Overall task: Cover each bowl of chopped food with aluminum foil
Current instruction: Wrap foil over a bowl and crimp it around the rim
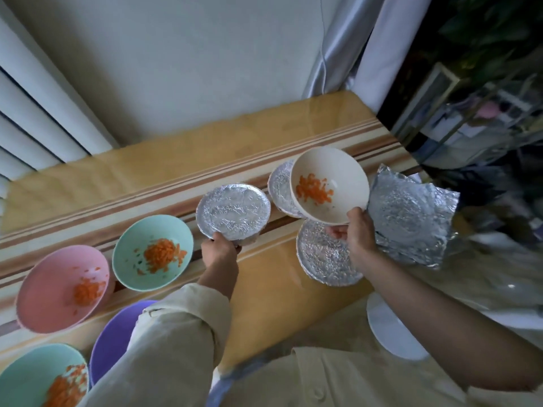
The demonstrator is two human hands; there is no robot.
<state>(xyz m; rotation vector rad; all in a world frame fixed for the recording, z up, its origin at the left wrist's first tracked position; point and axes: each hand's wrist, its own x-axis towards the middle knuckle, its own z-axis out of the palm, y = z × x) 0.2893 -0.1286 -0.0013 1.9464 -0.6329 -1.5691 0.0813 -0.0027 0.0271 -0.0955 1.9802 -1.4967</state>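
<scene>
Left grip (219, 248) pinches near rim of foil-covered bowl (233, 211). Right grip (357, 230) curls round near rim of cream bowl (329, 171), which is tilted and uncovered, chopped carrot (313, 190) inside. Second foiled bowl (279, 186) beyond right grip, third foiled bowl (323, 259) just under it on surface (264, 289). Loose foil sheets (411, 215) right of right grip. Mint bowl (132, 242) and pink bowl (50, 277) left of left grip, both uncovered.

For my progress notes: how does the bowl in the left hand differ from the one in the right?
The foil-covered bowl in the left hand is sealed; the cream bowl in the right hand is uncovered, showing chopped carrot. The foil-covered bowl looks level; the cream bowl tilts. Both are gripped at the near rim.
</scene>
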